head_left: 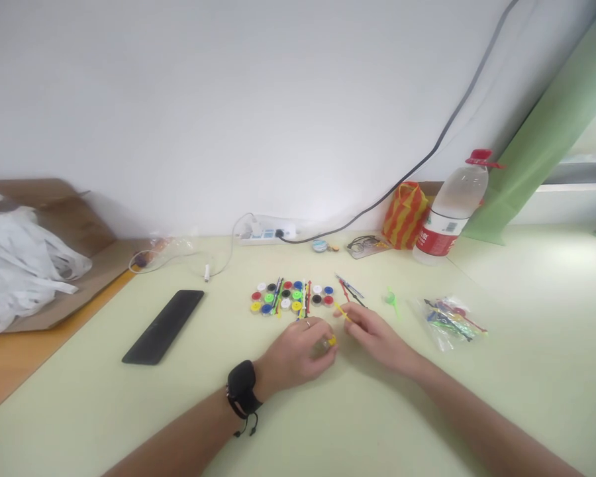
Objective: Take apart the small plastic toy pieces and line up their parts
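- A broad pale green surface (179, 417) spreads beneath both hands, running back to a plain wall.
- At far left, a crumpled white plastic bag (24, 271) lies on an opened brown cardboard box (74, 215).
- At back right stands a large clear plastic bottle with a red cap and a red-and-white label (449, 215).
- At centre, the left hand (298, 351), a black watch (242, 384) on its wrist, curls nearly closed around a small clear round piece with a yellow top (332, 340).
- Just beside it, the right hand (377, 338) pinches a slender yellow plastic stick (342, 312) between thumb and fingertips.
- A flat black rectangular slab (163, 328) lies left of the hands, well apart from them.
- Beside the bottle sits a red-and-yellow striped bag (406, 215).
- On the right, a clear plastic packet (444, 341) shows colourful sticks.
- Beyond the hands, round plastic pieces with white, black, red, green, blue and yellow tops (286, 294) stand in neat groups, thin multicoloured sticks (308, 295) lying between them.
- Between those groups and the packet rests a small bright green plastic piece with a thin stem (391, 298).
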`<state>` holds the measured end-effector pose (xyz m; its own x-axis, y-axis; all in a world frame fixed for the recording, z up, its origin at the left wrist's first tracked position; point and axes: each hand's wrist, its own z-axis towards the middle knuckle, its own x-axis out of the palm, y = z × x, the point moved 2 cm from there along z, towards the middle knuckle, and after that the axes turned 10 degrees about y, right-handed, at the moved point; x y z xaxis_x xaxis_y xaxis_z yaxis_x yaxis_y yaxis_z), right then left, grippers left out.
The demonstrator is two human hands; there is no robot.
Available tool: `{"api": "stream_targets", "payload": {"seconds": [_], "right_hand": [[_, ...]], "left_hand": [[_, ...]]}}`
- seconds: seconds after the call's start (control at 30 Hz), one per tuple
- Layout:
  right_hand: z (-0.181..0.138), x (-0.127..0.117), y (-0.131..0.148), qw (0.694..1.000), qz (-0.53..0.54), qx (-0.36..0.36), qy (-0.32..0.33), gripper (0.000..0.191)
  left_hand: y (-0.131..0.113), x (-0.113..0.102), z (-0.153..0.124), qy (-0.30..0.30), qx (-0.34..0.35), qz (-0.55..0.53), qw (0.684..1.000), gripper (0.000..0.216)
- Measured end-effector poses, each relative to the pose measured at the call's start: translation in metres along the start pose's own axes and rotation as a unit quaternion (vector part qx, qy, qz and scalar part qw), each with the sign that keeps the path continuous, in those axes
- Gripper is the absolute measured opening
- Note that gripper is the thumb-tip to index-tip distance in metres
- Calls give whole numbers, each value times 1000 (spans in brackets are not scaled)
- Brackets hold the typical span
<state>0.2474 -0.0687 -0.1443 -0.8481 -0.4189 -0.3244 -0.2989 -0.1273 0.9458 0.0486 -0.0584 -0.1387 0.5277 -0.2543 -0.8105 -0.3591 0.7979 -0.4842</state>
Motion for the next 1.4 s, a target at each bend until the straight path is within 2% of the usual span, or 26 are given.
{"api": "stream_targets", "payload": {"seconds": [0.1,0.23,0.3,0.43,0.63,0.73,0.83,0.93,1.13,1.4], "right_hand": [[2,-10,-9,995,-66,17,-66,41],[3,-16,-21,988,-121,-3,-99,62],[3,-17,-24,983,-152,-21,-102,57],[2,-15,-20,973,-212,-43,-82,26],[0,-12,-13,942,-323,-86,-39,19],[0,-13,-15,929,-358,-89,-44,23],[-1,-12,-15,921,-373,-89,-64,37],[-2,-9,-11,915,-392,-82,-46,45],[-1,-8,-9,906,-416,-75,-16,43],[1,-12,-24,889,-452,-52,-56,53]], "left_hand": [[7,4,1,32,-20,31,999,5],[13,4,4,34,-7,79,996,4],[14,1,5,24,8,105,994,9],[12,-5,5,8,-6,168,986,19],[5,-7,4,2,-31,193,981,21],[5,-8,4,-4,-47,208,977,15],[6,-8,5,-7,-57,208,976,15],[7,-8,5,-9,-54,204,977,20],[7,-8,4,-7,-69,205,976,20],[12,-6,3,-44,-90,215,971,18]]}}
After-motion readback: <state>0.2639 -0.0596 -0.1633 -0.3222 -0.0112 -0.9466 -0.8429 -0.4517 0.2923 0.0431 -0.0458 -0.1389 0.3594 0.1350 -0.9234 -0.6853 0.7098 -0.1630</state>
